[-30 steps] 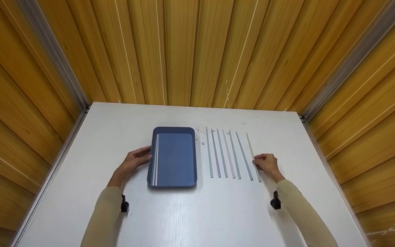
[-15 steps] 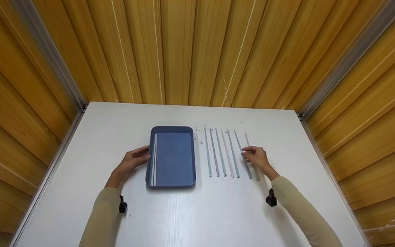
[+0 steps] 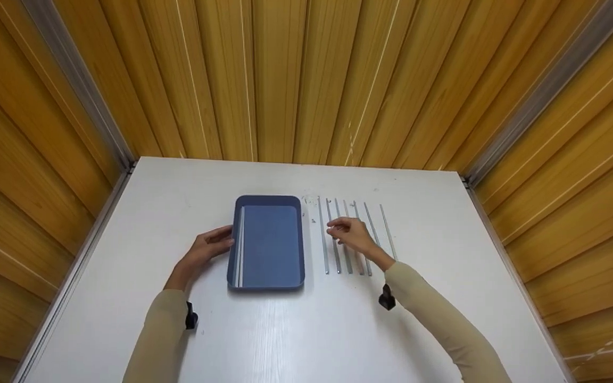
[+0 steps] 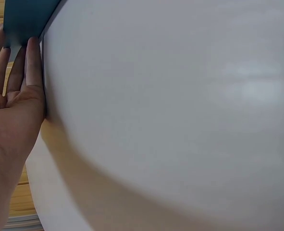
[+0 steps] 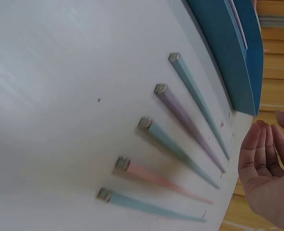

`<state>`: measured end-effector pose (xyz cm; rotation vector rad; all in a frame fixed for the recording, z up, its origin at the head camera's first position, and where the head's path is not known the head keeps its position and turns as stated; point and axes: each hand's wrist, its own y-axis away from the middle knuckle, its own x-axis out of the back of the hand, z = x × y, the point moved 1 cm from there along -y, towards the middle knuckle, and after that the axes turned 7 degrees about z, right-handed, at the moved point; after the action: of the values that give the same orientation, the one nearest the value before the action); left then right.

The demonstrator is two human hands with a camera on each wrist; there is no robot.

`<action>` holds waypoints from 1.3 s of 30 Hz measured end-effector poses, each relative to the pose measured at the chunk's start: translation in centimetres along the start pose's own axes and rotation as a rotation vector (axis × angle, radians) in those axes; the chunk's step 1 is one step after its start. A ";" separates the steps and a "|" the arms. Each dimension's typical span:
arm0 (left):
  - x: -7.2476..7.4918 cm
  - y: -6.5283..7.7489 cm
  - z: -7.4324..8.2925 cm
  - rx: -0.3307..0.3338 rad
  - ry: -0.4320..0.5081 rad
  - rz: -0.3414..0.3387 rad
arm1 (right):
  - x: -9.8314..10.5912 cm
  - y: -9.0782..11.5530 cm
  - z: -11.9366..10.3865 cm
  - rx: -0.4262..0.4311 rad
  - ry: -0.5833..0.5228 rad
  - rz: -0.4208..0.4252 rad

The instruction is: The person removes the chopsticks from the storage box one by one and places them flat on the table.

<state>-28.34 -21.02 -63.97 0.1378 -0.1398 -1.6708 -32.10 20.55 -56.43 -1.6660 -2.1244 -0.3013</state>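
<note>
A blue rectangular tray (image 3: 272, 244) lies on the white table, with pale chopsticks (image 3: 241, 244) along its left inner side. My left hand (image 3: 203, 252) rests its extended fingers against the tray's left wall; in the left wrist view fingertips meet the blue wall (image 4: 26, 21). To the tray's right, several pastel chopsticks lie in a row, from a light blue chopstick (image 3: 323, 234) to the rightmost chopstick (image 3: 388, 231). Above the row is my right hand (image 3: 357, 235), fingers loosely bent and holding nothing. It partly hides the middle chopsticks. The right wrist view shows a pink chopstick (image 5: 156, 179) with a silvery end.
The white table (image 3: 269, 335) reaches back to a wood-patterned wall (image 3: 274, 80), with similar panels at both sides. Small dark marks (image 3: 313, 221) dot the tabletop between the tray and the chopsticks. A black wrist camera (image 3: 387, 298) sits below the right sleeve.
My right hand has moved left across the row, from the rightmost chopstick toward the tray. The chopsticks stay where they were. My left hand keeps its place at the tray.
</note>
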 end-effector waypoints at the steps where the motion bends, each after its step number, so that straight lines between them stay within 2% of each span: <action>1: 0.0 0.0 0.0 0.002 0.004 -0.003 | -0.7 -0.3 -0.4 0.017 -0.006 -0.018; 10: 0.1 -0.3 -0.2 0.008 0.001 0.013 | -6.9 -2.5 -4.0 0.150 -0.027 -0.125; 12: 0.2 -0.3 -0.3 0.021 -0.010 0.022 | -8.1 -2.7 -5.0 0.160 -0.031 -0.157; 18: 0.3 -0.2 -0.2 0.040 -0.014 0.038 | -11.9 -3.9 -5.8 0.171 0.041 -0.193; 23: 0.1 -0.2 -0.2 0.028 -0.002 0.029 | -14.5 -4.4 -5.0 0.162 0.116 -0.225; 29: -0.1 -0.1 -0.2 0.003 0.014 0.016 | -17.1 -4.3 -4.3 0.062 0.023 -0.298; 34: -0.1 -0.2 -0.3 0.000 0.039 0.010 | -18.5 -4.2 -4.0 0.083 0.011 -0.270; 39: 0.0 -0.3 -0.3 -0.011 0.044 0.004 | -19.2 -4.1 -4.4 0.098 0.147 -0.196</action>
<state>-28.58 -20.94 -64.37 0.1657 -0.0982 -1.6634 -31.52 0.90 -60.85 -1.3416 -2.1572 -0.3610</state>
